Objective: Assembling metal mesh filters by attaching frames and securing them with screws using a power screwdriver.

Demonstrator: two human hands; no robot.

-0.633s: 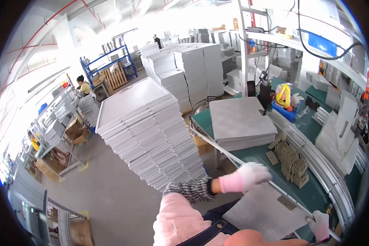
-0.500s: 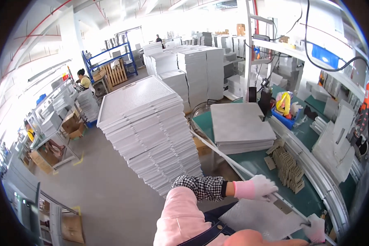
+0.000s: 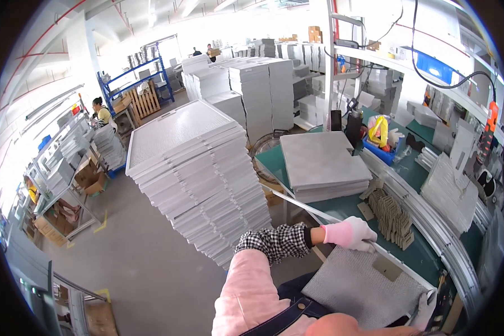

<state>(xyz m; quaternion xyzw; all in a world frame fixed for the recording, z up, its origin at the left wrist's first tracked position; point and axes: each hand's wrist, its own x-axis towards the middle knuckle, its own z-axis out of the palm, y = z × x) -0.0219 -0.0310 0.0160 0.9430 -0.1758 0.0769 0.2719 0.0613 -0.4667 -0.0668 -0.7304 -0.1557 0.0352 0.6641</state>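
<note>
My left hand (image 3: 350,233), in a white glove with a pink cuff, is closed on a long pale metal strip (image 3: 302,206) at the far edge of a silver mesh panel (image 3: 358,288). My gloved right hand (image 3: 426,309) is closed at the panel's right corner, its fingers partly hidden. The panel lies tilted in front of my body. A small beige plate (image 3: 387,267) sits against its far edge. Just beyond are several similar thin plates (image 3: 391,218) in a row on the green table (image 3: 341,213).
A tall stack of white-framed panels (image 3: 201,173) stands at the left. Flat grey sheets (image 3: 325,162) are piled on the table. Long metal rails (image 3: 431,235) run along its right side, near a blue bin (image 3: 382,150). An orange-handled tool (image 3: 489,129) hangs at the right.
The mesh panel has tilted so that more of its face shows. My right hand has shifted at its corner, fingers now pointing up. My left hand has moved slightly up and left.
</note>
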